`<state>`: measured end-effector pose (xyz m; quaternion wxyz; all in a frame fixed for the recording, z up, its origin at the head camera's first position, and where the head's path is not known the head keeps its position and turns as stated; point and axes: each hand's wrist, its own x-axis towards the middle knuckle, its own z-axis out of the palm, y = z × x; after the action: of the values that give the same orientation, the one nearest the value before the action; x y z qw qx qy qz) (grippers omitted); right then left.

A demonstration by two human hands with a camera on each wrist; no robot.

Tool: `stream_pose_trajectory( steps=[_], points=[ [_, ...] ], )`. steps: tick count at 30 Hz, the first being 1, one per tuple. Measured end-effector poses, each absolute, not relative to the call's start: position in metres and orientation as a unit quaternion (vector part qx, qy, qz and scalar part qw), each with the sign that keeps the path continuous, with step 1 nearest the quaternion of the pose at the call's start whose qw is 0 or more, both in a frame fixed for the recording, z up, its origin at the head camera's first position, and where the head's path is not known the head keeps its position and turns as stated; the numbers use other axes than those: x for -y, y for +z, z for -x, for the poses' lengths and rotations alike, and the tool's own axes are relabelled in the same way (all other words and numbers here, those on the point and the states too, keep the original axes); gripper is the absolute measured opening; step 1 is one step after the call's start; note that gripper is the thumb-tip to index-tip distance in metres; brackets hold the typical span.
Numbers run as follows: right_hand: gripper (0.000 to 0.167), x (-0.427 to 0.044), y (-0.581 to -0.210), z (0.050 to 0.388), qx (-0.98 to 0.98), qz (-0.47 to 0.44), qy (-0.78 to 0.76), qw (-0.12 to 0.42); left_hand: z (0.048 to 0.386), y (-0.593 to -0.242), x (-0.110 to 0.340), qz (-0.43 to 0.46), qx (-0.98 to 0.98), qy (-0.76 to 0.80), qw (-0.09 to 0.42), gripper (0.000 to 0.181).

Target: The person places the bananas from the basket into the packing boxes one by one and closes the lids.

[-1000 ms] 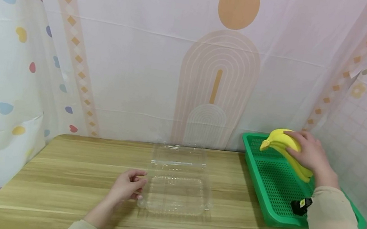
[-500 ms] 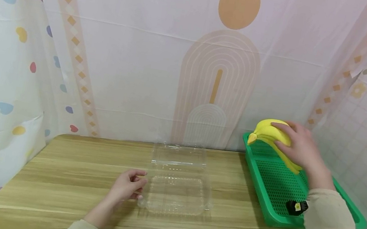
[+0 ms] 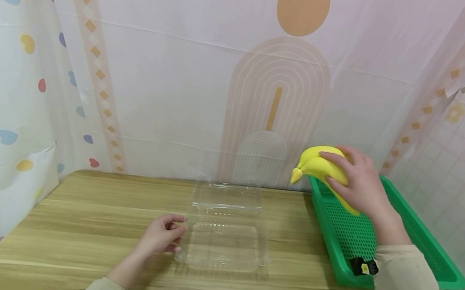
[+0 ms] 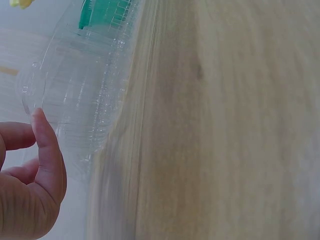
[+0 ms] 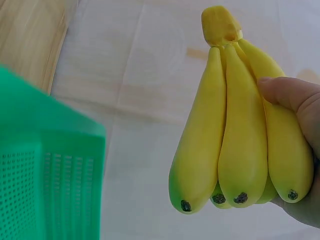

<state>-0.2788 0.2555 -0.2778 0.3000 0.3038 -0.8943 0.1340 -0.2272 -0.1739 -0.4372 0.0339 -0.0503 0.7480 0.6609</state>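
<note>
A bunch of yellow bananas (image 3: 321, 168) hangs in the air over the left side of the green basket (image 3: 330, 245), stem pointing left. My right hand (image 3: 357, 184) grips it from above. In the right wrist view, the thumb lies along one banana (image 5: 245, 125), and greenish ends with dark tips show. On the table stands a clear plastic clamshell box (image 3: 224, 246) with its lid (image 3: 226, 197) raised at the back. My left hand (image 3: 160, 234) is at its left side, fingers loosely bent. In the left wrist view, a fingertip of the left hand (image 4: 30, 185) meets the box's edge.
The basket has a perforated floor and stands at the right of the wooden table (image 3: 114, 212). A printed curtain (image 3: 167, 95) hangs directly behind the table. A black wrist device (image 3: 363, 267) sits by the right sleeve, above the basket.
My right hand has carried the bananas left and slightly up, from inside the basket area toward its left rim. The left hand and the plastic box have stayed in place.
</note>
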Motion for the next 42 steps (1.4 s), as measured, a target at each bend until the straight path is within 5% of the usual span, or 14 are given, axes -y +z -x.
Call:
stream_pose_trajectory(
  steps=[20, 42],
  points=[
    [0.055, -0.203, -0.294, 0.267, 0.865, -0.367, 0.138, 0.314, 0.225, -0.436, 0.172, 0.054, -0.746, 0.663, 0.034, 0.036],
    [0.053, -0.141, -0.344, 0.264, 0.85, -0.437, 0.128, 0.264, 0.227, -0.439, 0.168, 0.055, -0.743, 0.666, 0.03, 0.036]
  ],
)
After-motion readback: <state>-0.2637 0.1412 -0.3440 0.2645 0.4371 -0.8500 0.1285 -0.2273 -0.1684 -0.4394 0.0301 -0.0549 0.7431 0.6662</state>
